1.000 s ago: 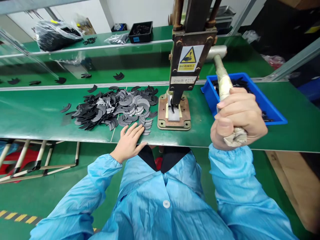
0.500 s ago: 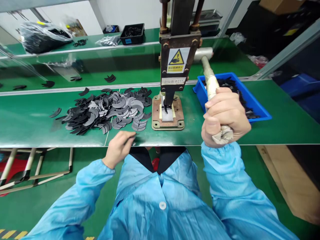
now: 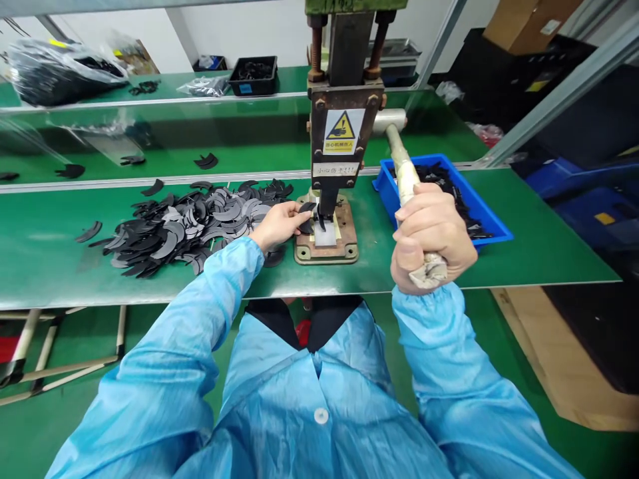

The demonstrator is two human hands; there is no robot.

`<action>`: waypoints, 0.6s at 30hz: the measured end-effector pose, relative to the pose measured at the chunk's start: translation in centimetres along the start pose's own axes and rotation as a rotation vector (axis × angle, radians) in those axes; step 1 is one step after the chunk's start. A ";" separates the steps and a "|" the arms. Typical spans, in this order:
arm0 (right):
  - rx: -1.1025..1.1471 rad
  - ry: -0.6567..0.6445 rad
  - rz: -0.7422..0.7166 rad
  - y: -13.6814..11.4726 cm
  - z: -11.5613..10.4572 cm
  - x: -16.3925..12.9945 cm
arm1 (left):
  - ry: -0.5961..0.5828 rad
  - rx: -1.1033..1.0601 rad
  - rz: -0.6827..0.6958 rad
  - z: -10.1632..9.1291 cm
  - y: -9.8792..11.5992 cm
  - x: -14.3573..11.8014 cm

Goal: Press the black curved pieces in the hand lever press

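Pinched in the fingers of my left hand (image 3: 280,225) is a black curved piece (image 3: 306,218), held at the left side of the press base (image 3: 344,251). Beneath the ram of the hand press (image 3: 328,199), a small dark part stands on a pale plate (image 3: 325,235). My right hand (image 3: 433,234) is wrapped round the taped press lever (image 3: 405,174), close to its lower end. A heap of black and grey curved pieces (image 3: 172,233) lies left of the press, partly behind my left hand.
A blue bin (image 3: 492,229) holding black parts stands right of the press, partly behind the lever. On the back shelf are a black tray (image 3: 260,85) and a plastic bag (image 3: 64,73). A few loose curved pieces (image 3: 206,161) lie behind the heap.
My left hand has moved from the table's front edge up and right to the press base, and a black curved piece now shows in it. My right hand keeps its grip on the lever.
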State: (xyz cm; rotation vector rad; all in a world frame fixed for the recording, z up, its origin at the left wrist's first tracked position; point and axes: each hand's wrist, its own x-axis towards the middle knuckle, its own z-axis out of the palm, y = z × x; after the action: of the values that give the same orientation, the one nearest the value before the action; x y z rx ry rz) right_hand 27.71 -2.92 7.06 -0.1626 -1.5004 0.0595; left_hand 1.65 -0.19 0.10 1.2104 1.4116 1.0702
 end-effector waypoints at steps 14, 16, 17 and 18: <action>-0.026 0.014 0.031 -0.5 0.2 0.0 | -0.051 0.079 0.005 -0.3 -0.6 1.1; -0.026 0.019 0.028 -0.5 0.2 0.1 | -0.073 0.100 -0.050 -0.3 -0.4 1.5; -0.026 0.020 0.027 -0.5 0.3 0.1 | -0.084 0.112 -0.081 -0.4 -0.1 1.7; -0.027 0.021 0.029 -0.5 0.3 0.1 | -0.094 0.122 -0.108 -0.4 0.1 1.8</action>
State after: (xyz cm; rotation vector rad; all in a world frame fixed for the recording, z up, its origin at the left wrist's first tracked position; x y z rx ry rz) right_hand 27.43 -3.41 7.29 -0.2055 -1.4782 0.0606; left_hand 1.18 1.64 0.05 1.2405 1.4691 0.8528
